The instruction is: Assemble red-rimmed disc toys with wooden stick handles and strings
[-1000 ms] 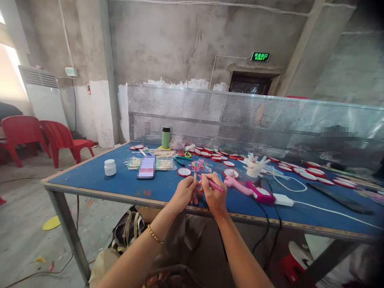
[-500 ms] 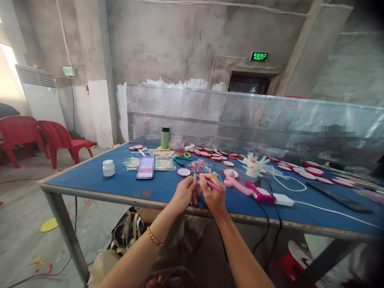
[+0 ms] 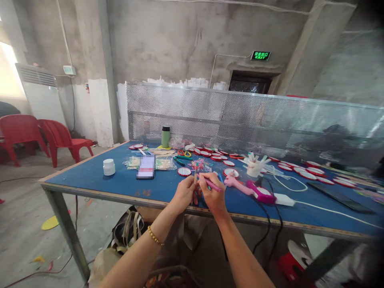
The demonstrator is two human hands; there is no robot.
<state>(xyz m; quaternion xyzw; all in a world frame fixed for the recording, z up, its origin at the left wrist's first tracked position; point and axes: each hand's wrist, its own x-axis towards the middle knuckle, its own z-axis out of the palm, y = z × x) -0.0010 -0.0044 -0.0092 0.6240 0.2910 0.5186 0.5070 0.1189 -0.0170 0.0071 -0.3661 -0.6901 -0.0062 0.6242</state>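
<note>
Close together over the table's front edge, both my hands are closed. My left hand (image 3: 183, 194) pinches a thin pale stick (image 3: 195, 176) that stands nearly upright, its tip greenish. In my right hand (image 3: 213, 196) is a magenta pen-like tool (image 3: 213, 185), held in a writing grip and pointed at the stick. The fingers hide where tool and stick come near each other, so I cannot tell if they touch. Just beyond them lie a round red-rimmed disc (image 3: 184, 171) and a pile of small pink and blue pieces (image 3: 200, 164).
On the blue table (image 3: 120, 188) are a white jar (image 3: 109, 167), a phone (image 3: 146, 167), bagged sticks (image 3: 165, 163), green-handled pliers (image 3: 180, 161), a green bottle (image 3: 165, 137), a cup of white sticks (image 3: 253, 167), and a pink-magenta corded device (image 3: 261, 193). A perforated metal screen (image 3: 192, 116) stands behind.
The view shifts very slightly. Both hands stay in place on the stick and the magenta tool, with the stick's tip turned a little.
</note>
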